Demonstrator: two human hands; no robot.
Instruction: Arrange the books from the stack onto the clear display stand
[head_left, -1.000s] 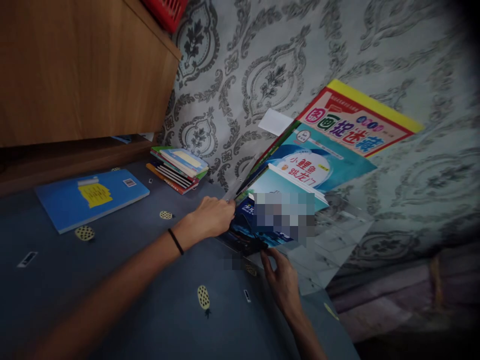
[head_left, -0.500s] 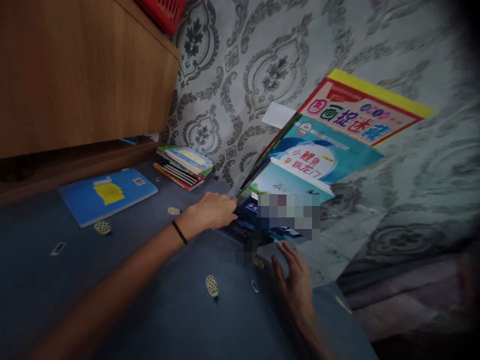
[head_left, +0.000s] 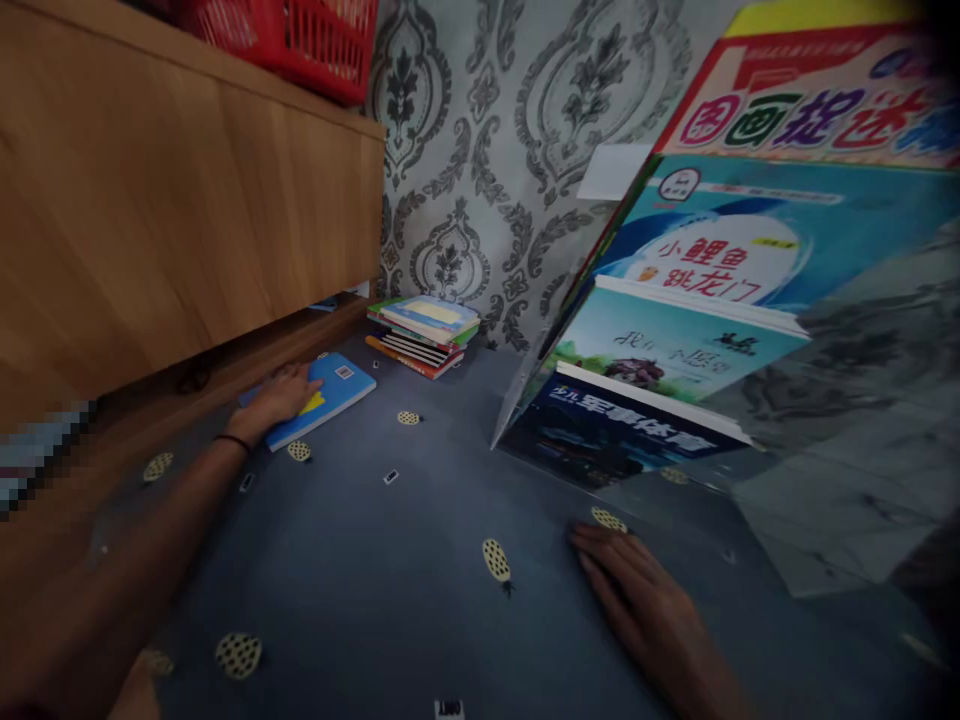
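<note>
My left hand (head_left: 281,398) lies on the blue book (head_left: 346,397), its fingers resting over the cover and its yellow patch. A dark band circles that wrist. On the patterned dark tablecloth (head_left: 420,560), my right hand (head_left: 637,580) rests palm down with its fingers stretched out. Beyond it stands a clear book rack (head_left: 517,410) holding several tilted books, among them a dark blue book (head_left: 600,425), a pale green book (head_left: 660,345), a teal book (head_left: 810,215) and a red-bordered book (head_left: 787,105).
A short stack of books (head_left: 424,325) sits near the wallpapered wall (head_left: 480,200). A wooden cabinet (head_left: 187,200) overhangs the left side, with a red plastic basket (head_left: 322,45) on top. White paper (head_left: 611,172) shows behind the rack.
My left hand has moved from the rack's lower left edge to the blue book. My right hand now lies flat in front of the rack. The view has shifted.
</note>
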